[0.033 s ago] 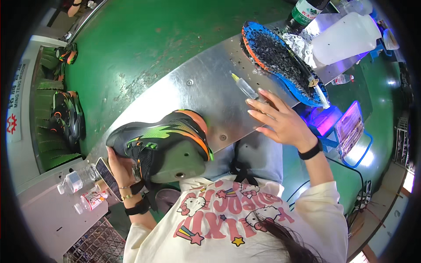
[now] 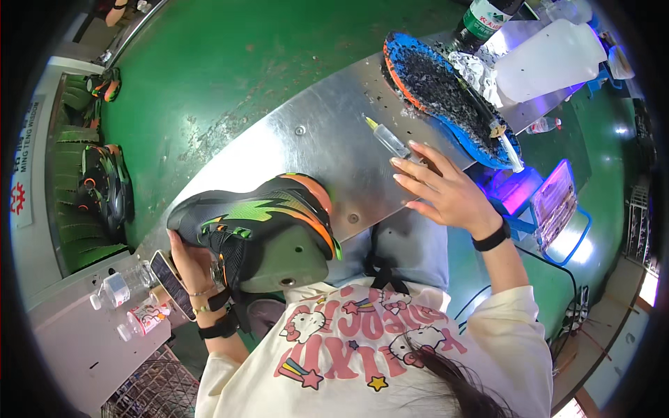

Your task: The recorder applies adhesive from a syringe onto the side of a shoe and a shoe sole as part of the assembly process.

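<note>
A black sneaker with green and orange trim [image 2: 261, 205] lies on its side over the metal bench [image 2: 334, 160], fitted around a green shoe last [image 2: 286, 258]. My left hand [image 2: 191, 268] grips its left end, with the fingers partly hidden. My right hand [image 2: 442, 188] hovers over the bench, fingers spread and thumb apart. Beside its fingertips is a clear syringe with a yellow-green tip [image 2: 389, 141]; the fingers cover its rear end, so contact is unclear.
Beyond my right hand lies a blue insole-shaped tray [image 2: 456, 132] covered with black crumbs, a white jug [image 2: 550, 63] and a dark bottle [image 2: 481, 28]. A phone [image 2: 171, 279] and plastic bottles [image 2: 122, 289] are near my left wrist. More sneakers [image 2: 104, 188] stand on a left rack.
</note>
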### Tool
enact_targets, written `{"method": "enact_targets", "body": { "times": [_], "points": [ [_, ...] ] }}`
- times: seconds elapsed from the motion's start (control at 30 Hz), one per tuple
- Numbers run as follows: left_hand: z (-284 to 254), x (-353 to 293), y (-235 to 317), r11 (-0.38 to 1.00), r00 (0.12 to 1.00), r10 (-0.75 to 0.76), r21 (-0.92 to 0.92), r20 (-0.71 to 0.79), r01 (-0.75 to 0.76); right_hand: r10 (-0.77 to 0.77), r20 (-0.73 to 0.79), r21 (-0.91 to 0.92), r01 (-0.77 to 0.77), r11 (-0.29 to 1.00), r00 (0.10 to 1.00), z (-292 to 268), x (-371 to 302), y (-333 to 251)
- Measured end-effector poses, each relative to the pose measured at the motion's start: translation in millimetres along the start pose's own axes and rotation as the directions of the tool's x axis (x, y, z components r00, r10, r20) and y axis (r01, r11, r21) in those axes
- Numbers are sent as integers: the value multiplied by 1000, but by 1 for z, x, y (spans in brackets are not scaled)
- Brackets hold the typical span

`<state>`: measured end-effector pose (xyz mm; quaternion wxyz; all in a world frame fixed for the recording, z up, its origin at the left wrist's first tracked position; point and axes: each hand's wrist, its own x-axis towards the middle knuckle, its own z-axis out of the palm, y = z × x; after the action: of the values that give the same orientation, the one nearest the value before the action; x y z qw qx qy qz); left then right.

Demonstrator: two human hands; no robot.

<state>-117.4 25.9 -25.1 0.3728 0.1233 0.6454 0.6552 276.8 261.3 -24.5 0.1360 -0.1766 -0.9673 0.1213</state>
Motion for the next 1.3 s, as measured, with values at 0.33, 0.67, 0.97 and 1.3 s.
{"method": "enact_targets", "body": {
  "times": [0.33, 0.67, 0.97, 1.3],
  "points": [
    [25, -12, -24, 977, 904, 198, -4, -379, -215, 382, -261, 302, -301, 905, 886, -44, -22, -29],
    [63, -28, -7, 974, 835, 186, -14, -517, -226, 727, -232, 540, -537, 649, 646, -54, -36, -70],
    [25, -24, -32, 966, 866, 257, 82, -429, -246, 725, -92, 870, -299, 392, 683, -55, -29, -111],
    [27, -21, -34, 912, 831, 396, 274, -390, -306, 584, 13, 938, -212, 275, 812, -45, -18, -129]
  ]
}}
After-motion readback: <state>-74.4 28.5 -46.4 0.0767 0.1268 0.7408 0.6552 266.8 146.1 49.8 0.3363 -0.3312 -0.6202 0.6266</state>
